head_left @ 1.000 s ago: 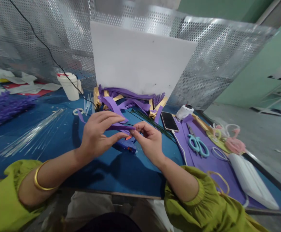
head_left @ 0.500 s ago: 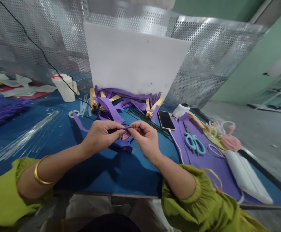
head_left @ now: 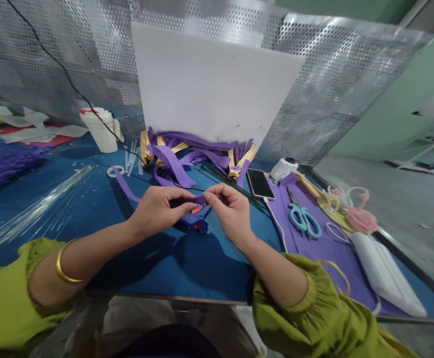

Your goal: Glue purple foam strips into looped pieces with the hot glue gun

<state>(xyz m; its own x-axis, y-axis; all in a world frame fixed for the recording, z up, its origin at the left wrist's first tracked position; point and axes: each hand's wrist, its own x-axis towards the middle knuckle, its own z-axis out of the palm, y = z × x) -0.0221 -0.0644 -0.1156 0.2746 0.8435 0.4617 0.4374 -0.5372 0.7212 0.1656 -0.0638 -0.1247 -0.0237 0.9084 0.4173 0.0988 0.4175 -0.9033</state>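
Between my two hands a strip of purple ribbon [head_left: 199,200] is stretched above the table. My left hand [head_left: 154,210] pinches it between thumb and fingers, and a loose purple tail [head_left: 125,187] shows beyond that hand. At the strip's other end, my right hand [head_left: 231,213] grips it with thumb and forefinger. Just below and behind the fingers lies a dark blue glue gun [head_left: 193,225] with an orange part, partly hidden by my hands. More purple ribbon [head_left: 172,168] loops on the table behind them.
Turquoise scissors [head_left: 304,221], a phone [head_left: 261,184] with a white cable and a white power strip [head_left: 386,273] lie right. Clear glue sticks [head_left: 132,160], a tape ring [head_left: 116,171] and a white cup [head_left: 101,130] stand left. A white board [head_left: 217,84] leans behind.
My right hand has moved slightly right, away from my left, so more of the purple ribbon shows between them. The view has shifted a little.
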